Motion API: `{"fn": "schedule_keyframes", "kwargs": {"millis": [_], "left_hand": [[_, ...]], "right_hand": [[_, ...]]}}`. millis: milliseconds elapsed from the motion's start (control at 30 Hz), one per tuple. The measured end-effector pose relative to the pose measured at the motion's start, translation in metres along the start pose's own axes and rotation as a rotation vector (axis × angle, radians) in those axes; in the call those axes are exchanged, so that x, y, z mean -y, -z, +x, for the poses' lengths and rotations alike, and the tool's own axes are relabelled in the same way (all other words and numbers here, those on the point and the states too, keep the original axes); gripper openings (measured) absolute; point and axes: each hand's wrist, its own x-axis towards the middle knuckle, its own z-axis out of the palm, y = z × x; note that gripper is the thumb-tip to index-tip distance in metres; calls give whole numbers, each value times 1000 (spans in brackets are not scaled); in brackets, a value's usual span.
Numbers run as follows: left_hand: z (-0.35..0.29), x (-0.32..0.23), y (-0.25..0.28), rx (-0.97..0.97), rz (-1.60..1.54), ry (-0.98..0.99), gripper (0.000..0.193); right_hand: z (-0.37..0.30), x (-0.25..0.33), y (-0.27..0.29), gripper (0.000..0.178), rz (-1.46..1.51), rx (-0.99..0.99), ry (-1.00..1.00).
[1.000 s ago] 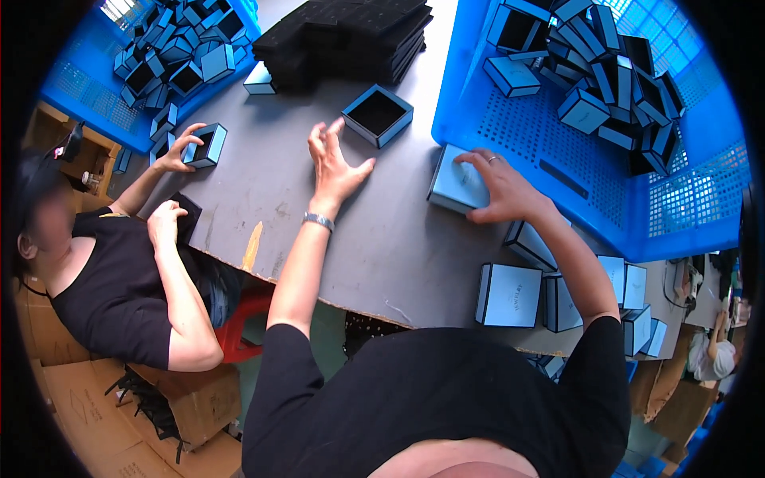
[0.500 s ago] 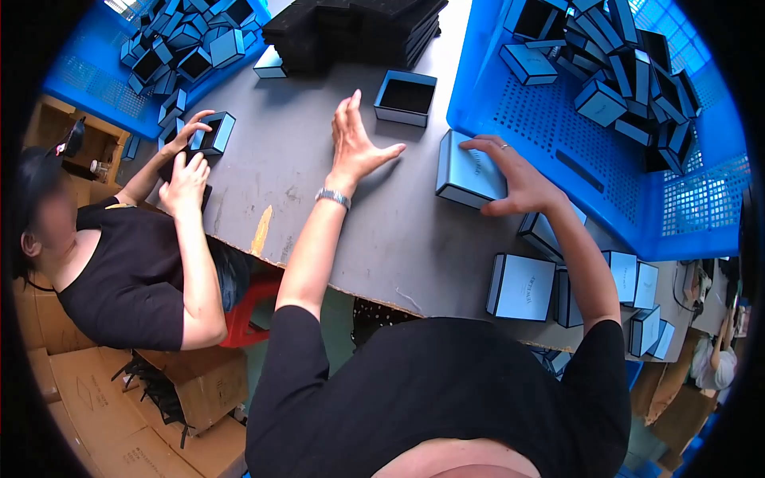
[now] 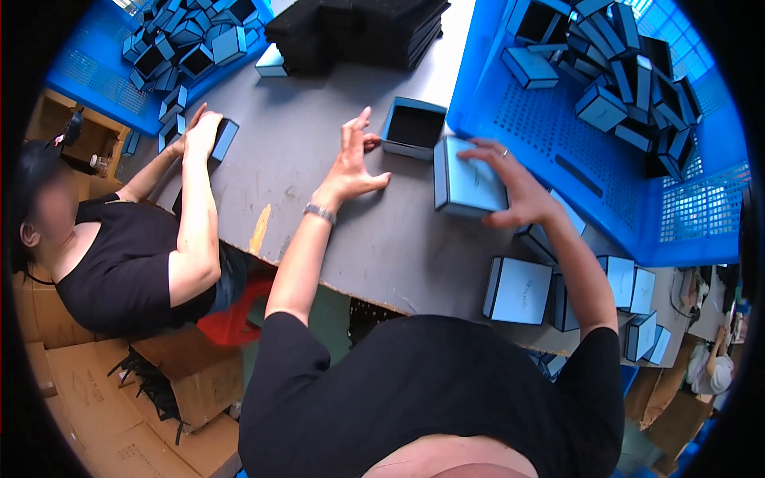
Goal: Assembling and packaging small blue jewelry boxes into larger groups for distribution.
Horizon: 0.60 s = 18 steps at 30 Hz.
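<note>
My left hand (image 3: 349, 166) is raised over the table with its fingers spread and the thumb out, holding nothing. One of its fingers is at the left side of an open-topped light blue box (image 3: 394, 149) with black edges and a dark inside. To the right, my right hand (image 3: 518, 190) spans a closed light blue box (image 3: 470, 179), fingers over its top and thumb at the near right corner. That box stands just nearer to me than the open one.
Closed boxes (image 3: 518, 291) stand at the table's right front. A blue crate (image 3: 542, 119) of boxes is at right, another (image 3: 88, 60) at far left. A black stack (image 3: 358, 36) lies at the back. At left, a co-worker's hands (image 3: 199, 135) hold a box.
The open box has come nearer to me and slightly right. My left hand has shifted a little nearer and left. The co-worker's hands have come together over their box.
</note>
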Motion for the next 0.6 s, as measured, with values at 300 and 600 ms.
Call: {"fn": "schedule_keyframes", "kwargs": {"millis": [300,600], "left_hand": [[-13,-21,-29,-231,423,-89,134],[-39,-30,-29,93,70,7,132]], "right_hand": [[51,1,-19,98,27,37,51],[48,7,-21,101,-213,-6,21]]}}
